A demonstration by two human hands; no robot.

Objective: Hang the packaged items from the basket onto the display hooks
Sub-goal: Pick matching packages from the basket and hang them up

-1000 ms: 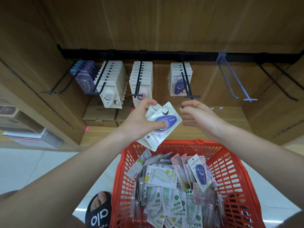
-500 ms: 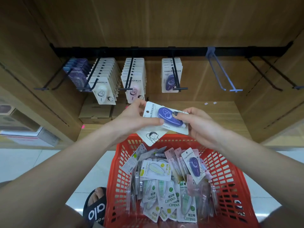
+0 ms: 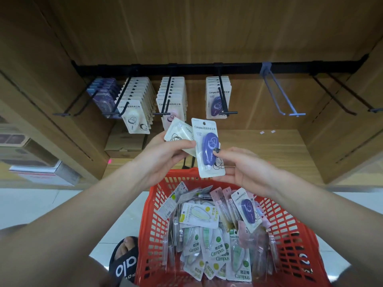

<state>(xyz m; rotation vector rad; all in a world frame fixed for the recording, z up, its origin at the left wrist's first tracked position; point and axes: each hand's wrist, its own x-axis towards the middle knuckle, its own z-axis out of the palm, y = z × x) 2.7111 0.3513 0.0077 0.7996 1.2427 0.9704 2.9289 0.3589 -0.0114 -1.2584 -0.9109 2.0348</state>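
My right hand [image 3: 246, 168] pinches a purple correction-tape package [image 3: 209, 148], held upright above the red basket [image 3: 290, 228]. My left hand [image 3: 163, 160] grips a white package [image 3: 179, 132] just left of it, partly behind the purple one. The basket holds several more packaged items [image 3: 207, 230]. On the black rail, a hook with purple packages [image 3: 223, 96] hangs straight above my hands. Hooks with white packages [image 3: 134, 112] and pink packages [image 3: 172, 100] hang to its left.
An empty grey-blue hook [image 3: 279, 94] and empty black hooks [image 3: 342, 94] stick out at the right. A far-left hook carries dark purple packs [image 3: 103, 94]. Cardboard boxes [image 3: 122, 143] sit on the wooden shelf below. A foot in a black slipper [image 3: 124, 262] stands left of the basket.
My right hand has taken the purple package out of the left hand's stack and turned it upright. The left hand keeps the white package. The view has moved closer to the hooks.
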